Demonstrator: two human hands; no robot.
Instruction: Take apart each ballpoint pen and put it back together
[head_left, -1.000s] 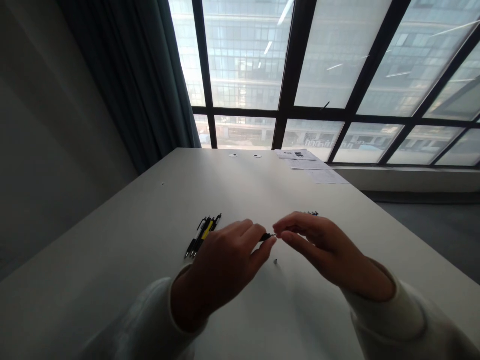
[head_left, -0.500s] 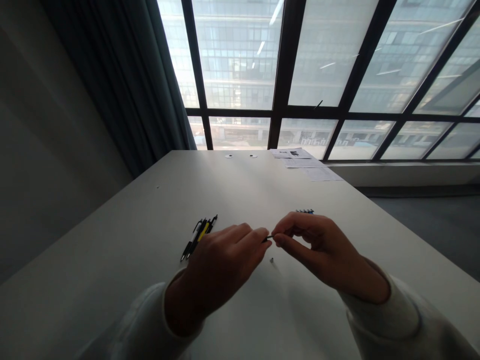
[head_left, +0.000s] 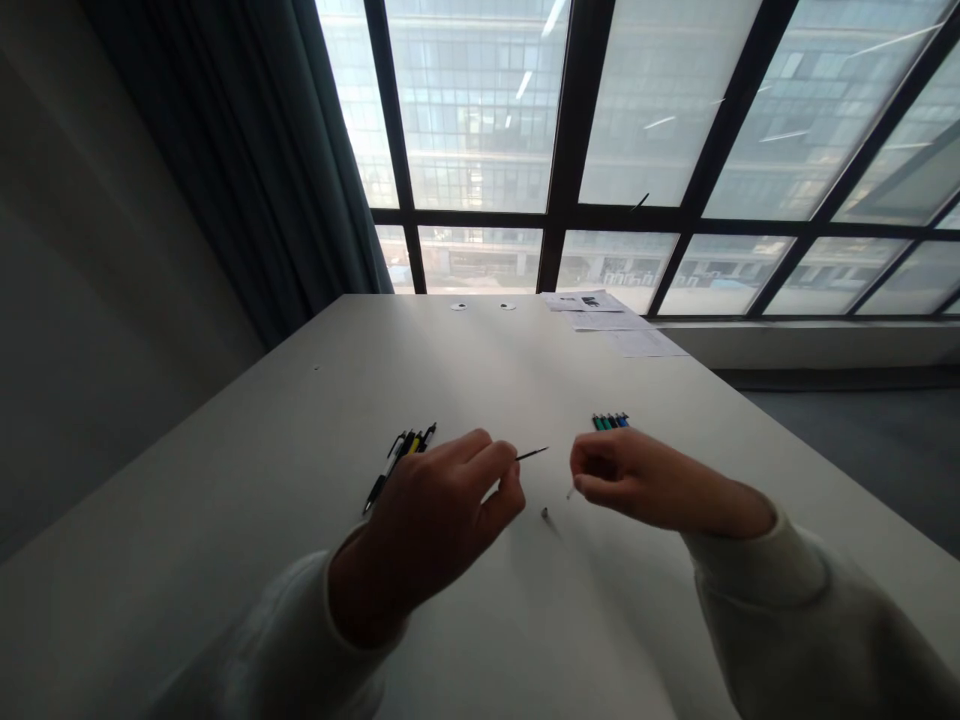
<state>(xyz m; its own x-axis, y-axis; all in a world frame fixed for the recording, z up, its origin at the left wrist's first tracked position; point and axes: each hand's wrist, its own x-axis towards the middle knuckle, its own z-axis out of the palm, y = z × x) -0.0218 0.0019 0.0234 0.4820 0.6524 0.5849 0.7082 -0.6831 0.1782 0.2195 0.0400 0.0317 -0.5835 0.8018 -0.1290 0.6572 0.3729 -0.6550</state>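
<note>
My left hand pinches a thin dark pen refill, whose tip points to the right. To its right, my right hand is closed in a pinch, with a small thin piece showing below the fingertips; it may be a spring, but it is too small to tell. The two hands are apart. A small pen part stands on the white table between and below them. Several pens, black, white and yellow, lie beside my left hand, partly hidden by it.
Several green and blue pens lie in a row just beyond my right hand. Printed papers rest at the far right of the table. Windows and a dark curtain stand behind.
My hands have moved apart, my right hand going right. The refill in my left hand now shows more of its length, and the small piece below my right fingers has come into view.
</note>
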